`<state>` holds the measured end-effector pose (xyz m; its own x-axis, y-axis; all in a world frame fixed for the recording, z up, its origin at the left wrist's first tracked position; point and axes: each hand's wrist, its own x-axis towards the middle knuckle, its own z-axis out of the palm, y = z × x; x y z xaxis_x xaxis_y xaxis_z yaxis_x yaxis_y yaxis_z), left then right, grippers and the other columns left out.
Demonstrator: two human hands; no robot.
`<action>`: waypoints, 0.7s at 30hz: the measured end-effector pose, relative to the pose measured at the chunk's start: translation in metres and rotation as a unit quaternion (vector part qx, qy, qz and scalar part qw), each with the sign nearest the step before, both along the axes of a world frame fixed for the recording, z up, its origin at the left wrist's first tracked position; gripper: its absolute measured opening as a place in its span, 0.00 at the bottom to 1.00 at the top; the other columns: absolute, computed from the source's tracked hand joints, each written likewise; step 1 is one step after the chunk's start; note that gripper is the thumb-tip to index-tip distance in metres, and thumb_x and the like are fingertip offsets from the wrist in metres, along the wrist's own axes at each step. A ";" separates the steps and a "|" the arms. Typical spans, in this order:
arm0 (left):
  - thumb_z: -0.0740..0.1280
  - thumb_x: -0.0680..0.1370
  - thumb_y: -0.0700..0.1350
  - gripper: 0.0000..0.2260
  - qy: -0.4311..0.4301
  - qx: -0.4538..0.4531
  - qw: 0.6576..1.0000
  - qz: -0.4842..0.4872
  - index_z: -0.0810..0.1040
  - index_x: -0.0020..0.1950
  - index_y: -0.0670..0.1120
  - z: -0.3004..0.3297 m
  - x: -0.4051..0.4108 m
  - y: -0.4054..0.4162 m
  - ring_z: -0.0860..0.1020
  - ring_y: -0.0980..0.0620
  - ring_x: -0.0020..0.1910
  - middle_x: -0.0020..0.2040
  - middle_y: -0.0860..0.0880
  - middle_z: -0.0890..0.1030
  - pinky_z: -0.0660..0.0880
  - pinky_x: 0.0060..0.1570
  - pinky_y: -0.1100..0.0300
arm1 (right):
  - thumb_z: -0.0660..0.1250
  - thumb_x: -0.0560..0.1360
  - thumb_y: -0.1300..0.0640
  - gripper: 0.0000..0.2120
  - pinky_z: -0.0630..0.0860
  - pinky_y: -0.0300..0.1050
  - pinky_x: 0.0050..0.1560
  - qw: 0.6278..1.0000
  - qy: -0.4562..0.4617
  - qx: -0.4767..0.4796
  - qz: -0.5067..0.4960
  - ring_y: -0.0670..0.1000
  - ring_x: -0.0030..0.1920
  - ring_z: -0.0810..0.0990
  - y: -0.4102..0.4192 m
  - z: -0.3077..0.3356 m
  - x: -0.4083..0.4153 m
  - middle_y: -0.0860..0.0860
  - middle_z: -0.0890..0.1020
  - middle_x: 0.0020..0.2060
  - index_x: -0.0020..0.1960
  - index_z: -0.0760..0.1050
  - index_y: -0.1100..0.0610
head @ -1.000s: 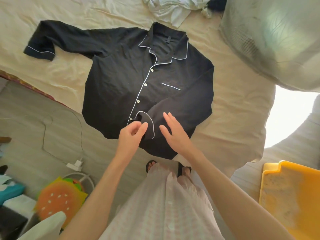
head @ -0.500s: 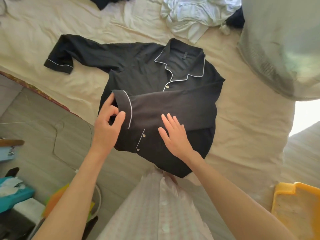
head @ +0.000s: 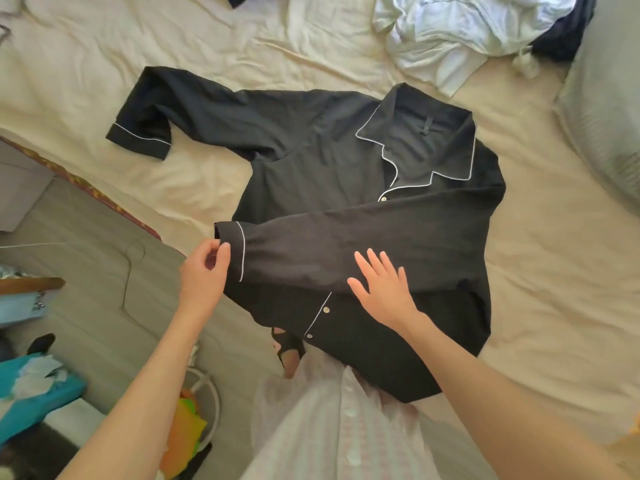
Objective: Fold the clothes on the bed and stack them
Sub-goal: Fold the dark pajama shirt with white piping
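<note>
Cream bed (head: pixel 86 57) — black shirt (head: pixel 329 161); L grip (head: pixel 204 268) pinching cuff (head: pixel 230 244), R grip (head: pixel 384 289) spread flat on sleeve.

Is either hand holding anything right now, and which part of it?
The left hand pinches the cuff of the black shirt's folded-over sleeve. The right hand holds nothing; it lies flat on that sleeve.

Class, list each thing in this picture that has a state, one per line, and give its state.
Black pyjama shirt: spread on the bed, buttoned, one sleeve folded across its front, the other stretched out.
Left hand: pinches the folded sleeve's cuff.
Right hand: flat on the folded sleeve.
Pale clothes: crumpled, unfolded.
</note>
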<state>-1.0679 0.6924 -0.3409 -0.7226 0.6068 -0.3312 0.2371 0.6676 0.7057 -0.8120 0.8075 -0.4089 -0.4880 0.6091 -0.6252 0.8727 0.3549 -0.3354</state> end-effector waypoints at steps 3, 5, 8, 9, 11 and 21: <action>0.61 0.79 0.42 0.07 -0.013 -0.110 0.994 0.002 0.75 0.52 0.41 -0.026 -0.017 -0.010 0.75 0.46 0.48 0.47 0.45 0.78 0.70 0.49 0.55 | 0.49 0.81 0.43 0.27 0.44 0.58 0.73 1.000 -0.018 -0.008 -0.004 0.53 0.77 0.43 -0.008 -0.012 -0.016 0.50 0.48 0.77 0.77 0.47 0.48; 0.61 0.79 0.42 0.12 -0.019 -0.190 0.982 0.011 0.71 0.62 0.42 -0.038 -0.020 -0.018 0.73 0.44 0.58 0.60 0.43 0.75 0.69 0.57 0.51 | 0.50 0.81 0.44 0.27 0.46 0.58 0.73 0.999 -0.031 -0.015 -0.007 0.53 0.77 0.43 -0.014 -0.019 -0.027 0.51 0.48 0.77 0.77 0.49 0.49; 0.61 0.79 0.40 0.18 0.063 -0.212 0.973 -0.061 0.66 0.69 0.42 -0.047 -0.012 -0.021 0.67 0.43 0.67 0.68 0.41 0.68 0.65 0.65 0.49 | 0.51 0.81 0.45 0.26 0.45 0.58 0.73 0.999 -0.025 0.011 -0.038 0.52 0.77 0.44 -0.024 -0.025 -0.039 0.51 0.50 0.77 0.77 0.53 0.50; 0.60 0.79 0.40 0.20 0.103 -0.204 0.966 -0.120 0.65 0.71 0.42 -0.050 -0.005 -0.017 0.64 0.43 0.70 0.71 0.41 0.65 0.63 0.67 0.49 | 0.51 0.81 0.45 0.25 0.45 0.58 0.73 0.998 -0.018 0.033 -0.050 0.52 0.77 0.45 -0.026 -0.024 -0.040 0.51 0.51 0.77 0.77 0.54 0.50; 0.59 0.79 0.42 0.22 0.148 -0.187 0.943 -0.232 0.61 0.74 0.45 -0.054 0.016 -0.003 0.56 0.44 0.75 0.76 0.42 0.57 0.58 0.71 0.50 | 0.51 0.81 0.46 0.25 0.46 0.59 0.73 0.995 -0.010 0.076 -0.065 0.52 0.77 0.47 -0.024 -0.023 -0.038 0.51 0.52 0.77 0.76 0.55 0.51; 0.53 0.81 0.54 0.27 0.191 -0.222 0.842 -0.454 0.46 0.77 0.55 -0.109 0.093 0.073 0.40 0.42 0.76 0.78 0.47 0.42 0.45 0.69 0.34 | 0.55 0.81 0.50 0.26 0.48 0.60 0.73 0.971 -0.068 0.180 -0.142 0.58 0.76 0.51 0.050 -0.047 0.063 0.57 0.54 0.76 0.77 0.55 0.54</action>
